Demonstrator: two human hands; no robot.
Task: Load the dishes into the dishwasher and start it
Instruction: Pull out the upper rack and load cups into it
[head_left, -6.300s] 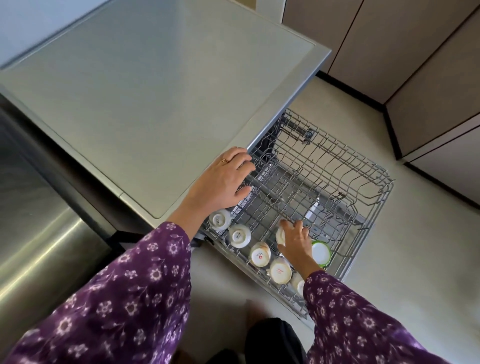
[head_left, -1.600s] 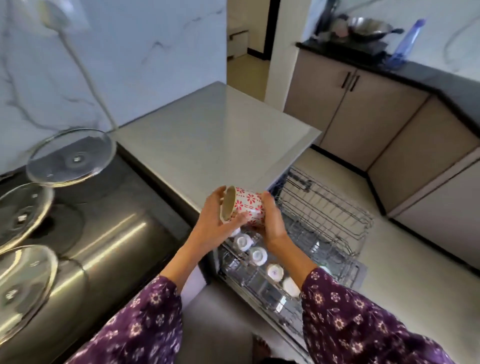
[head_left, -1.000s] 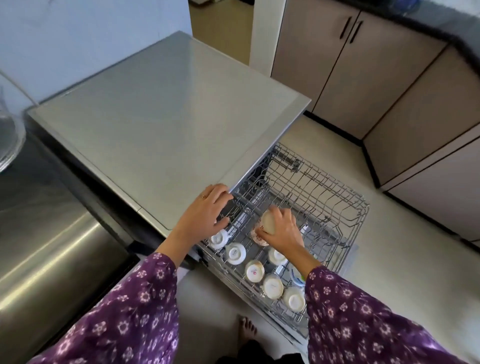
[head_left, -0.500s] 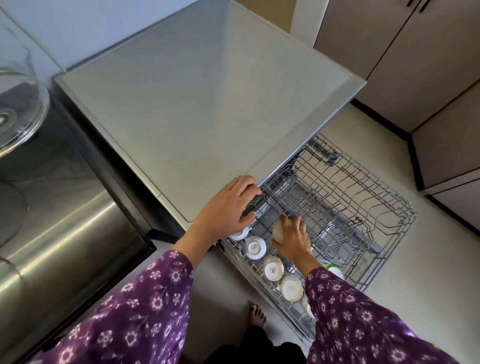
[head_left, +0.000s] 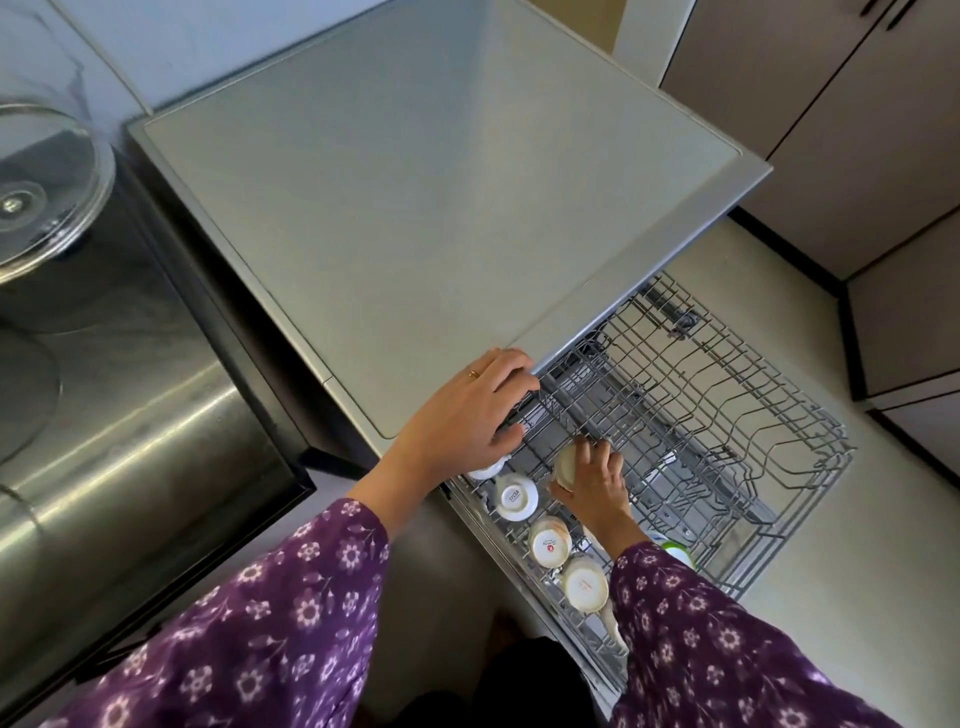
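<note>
My right hand (head_left: 592, 480) grips a cup (head_left: 567, 464), low in the rack (head_left: 737, 415), just beside the row of cups (head_left: 549, 540) along the near edge. Can't tell if it's seated. Left hand (head_left: 462, 415) lies relaxed on the dishwasher (head_left: 441, 208) top, fingers (head_left: 511, 371) draped over its front lip, holding nothing. Step: loading. Next, I judge: settle cup between tines, let go, fetch more dishes. Rack mostly bare, start far off.

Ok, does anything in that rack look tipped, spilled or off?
Nothing stands out. The cups sit upside down in a row along the near edge of the rack; the right hand holds another cup beside them.
</note>
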